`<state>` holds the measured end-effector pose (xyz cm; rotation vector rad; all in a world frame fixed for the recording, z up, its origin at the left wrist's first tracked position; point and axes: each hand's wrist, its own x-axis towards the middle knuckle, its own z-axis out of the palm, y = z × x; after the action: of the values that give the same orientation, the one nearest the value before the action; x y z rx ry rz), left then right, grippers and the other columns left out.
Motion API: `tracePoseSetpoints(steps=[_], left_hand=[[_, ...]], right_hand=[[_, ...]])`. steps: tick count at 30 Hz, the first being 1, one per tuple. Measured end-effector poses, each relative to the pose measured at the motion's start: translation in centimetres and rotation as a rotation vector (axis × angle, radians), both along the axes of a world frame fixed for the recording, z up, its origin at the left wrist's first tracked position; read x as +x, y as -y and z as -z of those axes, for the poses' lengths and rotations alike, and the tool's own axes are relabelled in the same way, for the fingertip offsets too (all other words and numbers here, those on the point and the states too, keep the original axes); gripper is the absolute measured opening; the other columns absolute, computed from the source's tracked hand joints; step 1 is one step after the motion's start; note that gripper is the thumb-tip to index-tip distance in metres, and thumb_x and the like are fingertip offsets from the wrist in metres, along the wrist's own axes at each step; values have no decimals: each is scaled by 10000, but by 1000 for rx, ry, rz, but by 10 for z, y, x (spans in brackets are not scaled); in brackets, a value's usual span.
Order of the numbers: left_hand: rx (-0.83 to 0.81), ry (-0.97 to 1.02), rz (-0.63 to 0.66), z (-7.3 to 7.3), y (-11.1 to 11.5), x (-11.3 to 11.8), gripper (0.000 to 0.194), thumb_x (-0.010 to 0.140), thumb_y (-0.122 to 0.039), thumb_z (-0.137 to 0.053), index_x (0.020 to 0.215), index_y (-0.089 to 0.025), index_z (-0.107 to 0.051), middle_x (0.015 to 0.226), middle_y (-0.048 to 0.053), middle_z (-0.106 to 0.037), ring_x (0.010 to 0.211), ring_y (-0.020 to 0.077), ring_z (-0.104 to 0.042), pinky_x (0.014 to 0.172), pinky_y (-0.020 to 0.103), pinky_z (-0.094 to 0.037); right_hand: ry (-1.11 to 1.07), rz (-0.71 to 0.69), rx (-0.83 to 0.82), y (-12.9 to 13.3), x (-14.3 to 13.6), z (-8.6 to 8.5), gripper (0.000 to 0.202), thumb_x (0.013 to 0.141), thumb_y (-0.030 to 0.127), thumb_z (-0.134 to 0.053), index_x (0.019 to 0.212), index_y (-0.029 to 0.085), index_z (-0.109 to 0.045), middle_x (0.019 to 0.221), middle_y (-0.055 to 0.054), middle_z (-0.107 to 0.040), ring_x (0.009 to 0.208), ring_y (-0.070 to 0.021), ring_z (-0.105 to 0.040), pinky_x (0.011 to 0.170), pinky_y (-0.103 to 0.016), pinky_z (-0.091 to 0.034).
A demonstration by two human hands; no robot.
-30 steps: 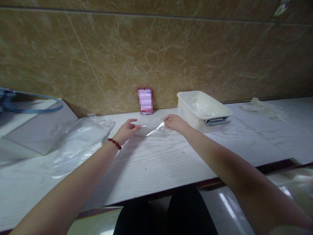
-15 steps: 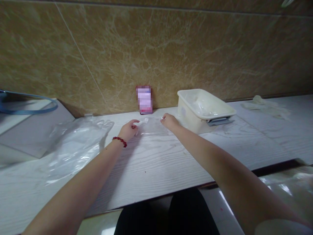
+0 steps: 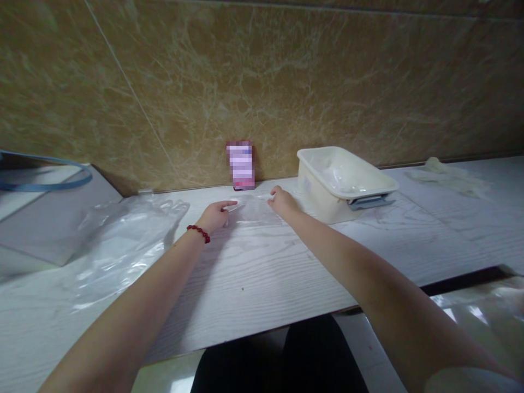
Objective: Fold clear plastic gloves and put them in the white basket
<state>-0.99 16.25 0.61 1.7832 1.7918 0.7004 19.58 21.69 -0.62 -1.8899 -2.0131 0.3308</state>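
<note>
A small clear plastic bag [image 3: 256, 210] lies flat on the white wood-grain table [image 3: 262, 273], between my two hands. My left hand [image 3: 216, 215], with a red bead bracelet [image 3: 198, 233] at its wrist, touches the bag's left edge. Its index finger stretches over the bag, apart from the thumb. At the bag's upper right corner, my right hand [image 3: 282, 203] has its fingers pinched on the plastic. The fingertips are small in view. Just right of that hand stands a cream plastic bin [image 3: 323, 202] with clear plastic inside.
A phone [image 3: 240, 165] with a blurred screen leans on the marbled wall [image 3: 262, 82]. Larger clear plastic bags [image 3: 126, 245] lie left, beside a white box [image 3: 53, 224] with a blue strap [image 3: 49, 187]. Pale gloves [image 3: 446, 176] rest at far right.
My left index finger has straightened and reaches a little further right over the bag. My right hand stays at the bag's corner. The view has shifted slightly.
</note>
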Motion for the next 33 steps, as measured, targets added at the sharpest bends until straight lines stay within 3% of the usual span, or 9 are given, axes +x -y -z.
tracePoseSetpoints(steps=[5,8,12,18,22,26,29,33], left_hand=[[16,-187,18,1,-6,0,493,668,-153,-406,1145,-154,-531,527,12,-593,512,142,-551,520,226,-419],[100,-323,-16,6,-11,-3,468,690,-155,-391,1134,-122,-534,820,76,-660,758,176,-598,709,255,-444],[182,-444,-101,9,-16,-9,444,714,-150,-370,1120,-80,-534,1125,128,-556,1053,208,-494,907,283,-361],[207,-572,-141,0,1,0,459,748,-179,-345,1182,-88,-462,1111,166,-542,1031,256,-502,866,365,-393],[206,-654,-62,0,11,22,462,803,-265,-310,1235,-129,-402,1196,181,-477,1106,308,-430,875,475,-349],[273,-694,186,10,7,41,449,825,-264,-293,1258,-180,-375,1346,102,-330,1251,282,-223,982,522,-169],[231,-687,327,16,-2,46,461,838,-263,-253,1275,-156,-349,1354,103,-316,1258,262,-213,992,503,-166],[155,-688,328,20,-8,41,503,849,-367,-219,1309,-178,-292,1382,109,-252,1256,280,-212,979,514,-158]], right_hand=[[3,-4,6,0,0,0,281,756,293,-506,1022,224,-449,927,-43,-613,834,-178,-563,635,-257,-391],[13,-5,21,1,0,-1,273,759,299,-505,1012,212,-452,933,-56,-605,849,-191,-560,645,-265,-392],[11,12,30,2,1,-4,283,768,310,-501,1018,190,-446,966,-80,-583,880,-189,-547,688,-272,-393],[19,-7,87,11,6,-18,255,768,262,-473,1006,169,-470,1000,-100,-540,856,-186,-549,716,-276,-404],[54,-155,162,25,2,-20,263,793,258,-419,1017,149,-503,1041,-109,-523,942,-182,-515,816,-277,-381],[155,-362,186,40,-5,-5,398,829,321,-357,1172,137,-441,1282,-109,-390,1198,-207,-308,976,-341,-241],[234,-361,73,45,-9,7,506,846,411,-277,1282,160,-323,1389,-86,-228,1271,-227,-156,1008,-448,-128],[268,-330,-21,45,-10,10,586,841,500,-168,1338,191,-211,1414,-67,-146,1286,-207,-102,1012,-476,-53]])
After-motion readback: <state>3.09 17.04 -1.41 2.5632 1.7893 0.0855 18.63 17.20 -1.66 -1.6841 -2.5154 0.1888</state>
